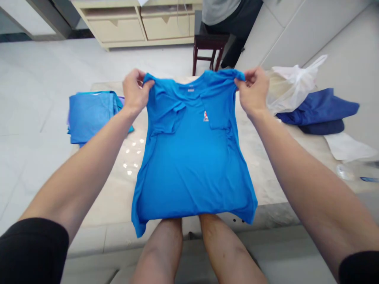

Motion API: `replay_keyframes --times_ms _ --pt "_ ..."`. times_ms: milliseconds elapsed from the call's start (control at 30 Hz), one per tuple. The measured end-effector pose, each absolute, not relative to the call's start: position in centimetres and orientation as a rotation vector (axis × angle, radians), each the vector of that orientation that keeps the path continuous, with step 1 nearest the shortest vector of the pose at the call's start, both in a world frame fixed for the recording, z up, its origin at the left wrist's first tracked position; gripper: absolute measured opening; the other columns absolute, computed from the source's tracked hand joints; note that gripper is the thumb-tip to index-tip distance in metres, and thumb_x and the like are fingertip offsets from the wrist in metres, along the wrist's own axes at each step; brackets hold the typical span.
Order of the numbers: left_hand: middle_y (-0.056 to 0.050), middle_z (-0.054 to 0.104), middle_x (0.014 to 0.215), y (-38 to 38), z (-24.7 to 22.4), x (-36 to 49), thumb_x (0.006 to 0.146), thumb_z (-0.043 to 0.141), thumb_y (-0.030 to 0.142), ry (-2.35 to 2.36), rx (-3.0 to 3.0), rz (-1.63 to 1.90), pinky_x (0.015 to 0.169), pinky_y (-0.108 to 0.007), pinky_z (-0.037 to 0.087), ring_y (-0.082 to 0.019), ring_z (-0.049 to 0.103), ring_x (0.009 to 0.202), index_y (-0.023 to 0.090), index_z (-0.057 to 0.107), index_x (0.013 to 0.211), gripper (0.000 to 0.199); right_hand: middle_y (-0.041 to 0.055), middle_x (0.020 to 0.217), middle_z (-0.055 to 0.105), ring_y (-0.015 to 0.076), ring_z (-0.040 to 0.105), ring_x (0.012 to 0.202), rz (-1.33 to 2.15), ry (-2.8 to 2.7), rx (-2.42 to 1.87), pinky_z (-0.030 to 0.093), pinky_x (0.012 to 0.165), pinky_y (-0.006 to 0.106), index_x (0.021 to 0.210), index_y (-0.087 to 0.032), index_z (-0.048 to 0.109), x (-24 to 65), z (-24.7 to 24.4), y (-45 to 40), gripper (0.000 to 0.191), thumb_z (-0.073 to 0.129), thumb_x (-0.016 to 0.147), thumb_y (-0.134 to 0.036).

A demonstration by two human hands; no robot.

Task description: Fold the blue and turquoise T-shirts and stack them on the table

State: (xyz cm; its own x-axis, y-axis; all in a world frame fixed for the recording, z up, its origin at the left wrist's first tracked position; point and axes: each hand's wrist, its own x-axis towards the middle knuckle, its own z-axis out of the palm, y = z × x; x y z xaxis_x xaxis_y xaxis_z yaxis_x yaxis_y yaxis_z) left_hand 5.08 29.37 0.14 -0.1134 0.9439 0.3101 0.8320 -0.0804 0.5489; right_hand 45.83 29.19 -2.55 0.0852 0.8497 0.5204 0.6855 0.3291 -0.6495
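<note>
A bright blue T-shirt (pixel 189 165) is spread out between my two hands, front side up, its collar at the far end and its hem toward my knees. A small red and white logo shows on its chest, and both sleeves lie folded inward over the front. My left hand (pixel 136 90) pinches the shirt's left shoulder between thumb and fingers. At the other shoulder, my right hand (pixel 254 88) grips the cloth in the same way. The hem hangs over the near table edge, above my legs.
Folded blue clothes (pixel 91 116) lie on the table's left. To the right are a white plastic bag (pixel 293 86), dark blue garments (pixel 322 110) and a white sheet (pixel 349 148). Beyond the pale table (pixel 118 193) stand a dark stool (pixel 211 41), a person (pixel 227 15) and a cream cabinet (pixel 118 29).
</note>
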Motion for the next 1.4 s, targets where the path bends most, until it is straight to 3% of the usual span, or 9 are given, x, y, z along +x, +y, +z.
replay_keyframes --times_ms 167,267,467,733,867,967,1067,1233,1400 --pt "0.001 0.073 0.113 19.3 2.7 3.6 0.095 0.068 0.052 1.963 1.929 1.355 0.104 -0.038 0.058 -0.021 0.07 0.114 0.028 0.067 0.109 0.028 0.013 0.132 0.074 0.0276 0.072 0.127 0.131 -1.593 -1.356 0.061 0.11 0.047 0.13 -0.022 0.065 45.8 0.8 18.5 0.04 0.07 0.108 -0.056" --pt "0.0 0.071 0.098 9.4 -0.7 2.3 0.088 0.073 0.055 1.966 1.808 1.456 0.101 -0.046 0.062 -0.024 0.072 0.104 0.028 0.064 0.093 0.028 0.0101 0.124 0.079 0.0332 0.076 0.124 0.119 -1.547 -1.416 0.062 0.108 0.059 0.116 -0.026 0.065 47.2 -2.3 8.1 0.03 0.069 0.106 -0.054" --pt "-0.004 0.079 0.113 -6.2 -6.1 -1.1 0.088 0.071 0.057 1.965 1.827 0.749 0.11 -0.062 0.059 -0.036 0.074 0.112 0.045 0.08 0.093 0.015 0.014 0.141 0.076 0.0374 0.073 0.131 0.437 -1.845 -1.823 0.058 0.114 0.064 0.114 -0.031 0.076 51.5 -8.2 -8.4 0.025 0.058 0.104 -0.044" --pt "-0.001 0.085 0.113 -16.9 2.2 1.9 0.098 0.063 0.052 1.85 1.58 0.803 0.092 -0.052 0.07 -0.036 0.081 0.105 0.053 0.084 0.107 0.023 0.0023 0.137 0.08 0.0372 0.076 0.128 0.6 -1.471 -1.91 0.067 0.103 0.061 0.133 -0.046 0.075 46.8 -3.3 -19.9 0.032 0.055 0.106 -0.048" --pt "-0.003 0.082 0.132 -22.7 5.3 6.9 0.102 0.058 0.034 1.586 1.941 0.834 0.099 -0.047 0.069 -0.031 0.079 0.12 0.047 0.083 0.125 0.036 0.0019 0.156 0.069 0.0329 0.07 0.141 0.802 -1.448 -1.837 0.066 0.108 0.053 0.154 -0.044 0.065 41.2 -1.1 -26.3 0.049 0.045 0.111 -0.054" --pt "-0.007 0.078 0.143 -25.4 5.5 9.9 0.103 0.057 0.023 1.577 2.288 0.885 0.119 -0.053 0.057 -0.032 0.069 0.139 0.032 0.08 0.134 0.039 0.0093 0.171 0.054 0.0337 0.056 0.156 0.726 -1.442 -1.803 0.05 0.128 0.055 0.168 -0.03 0.052 38.0 -1.0 -29.7 0.062 0.047 0.112 -0.057" --pt "-0.011 0.076 0.144 -25.6 5.2 10.6 0.107 0.053 0.02 1.616 2.436 0.922 0.121 -0.054 0.052 -0.032 0.065 0.14 0.023 0.078 0.133 0.036 0.016 0.173 0.05 0.0349 0.049 0.16 0.586 -1.39 -1.79 0.04 0.133 0.059 0.171 -0.022 0.044 36.9 -1.4 -30.4 0.07 0.045 0.112 -0.061" --pt "-0.009 0.08 0.134 -25.5 5.3 9.1 0.109 0.056 0.025 1.652 2.478 0.838 0.116 -0.055 0.053 -0.033 0.066 0.134 0.024 0.08 0.119 0.026 0.0215 0.171 0.047 0.0384 0.045 0.16 0.298 -1.486 -1.722 0.037 0.133 0.061 0.174 -0.018 0.036 37.2 -2.0 -30.5 0.09 0.056 0.105 -0.072" --pt "-0.009 0.075 0.145 -28.4 5.4 7.7 0.112 0.053 0.027 1.682 2.493 0.909 0.126 -0.055 0.044 -0.034 0.058 0.147 0.024 0.076 0.133 0.032 0.0244 0.173 0.046 0.0378 0.047 0.16 0.275 -1.427 -1.723 0.041 0.131 0.059 0.174 -0.015 0.035 36.9 -3.3 -33.4 0.091 0.047 0.107 -0.075"
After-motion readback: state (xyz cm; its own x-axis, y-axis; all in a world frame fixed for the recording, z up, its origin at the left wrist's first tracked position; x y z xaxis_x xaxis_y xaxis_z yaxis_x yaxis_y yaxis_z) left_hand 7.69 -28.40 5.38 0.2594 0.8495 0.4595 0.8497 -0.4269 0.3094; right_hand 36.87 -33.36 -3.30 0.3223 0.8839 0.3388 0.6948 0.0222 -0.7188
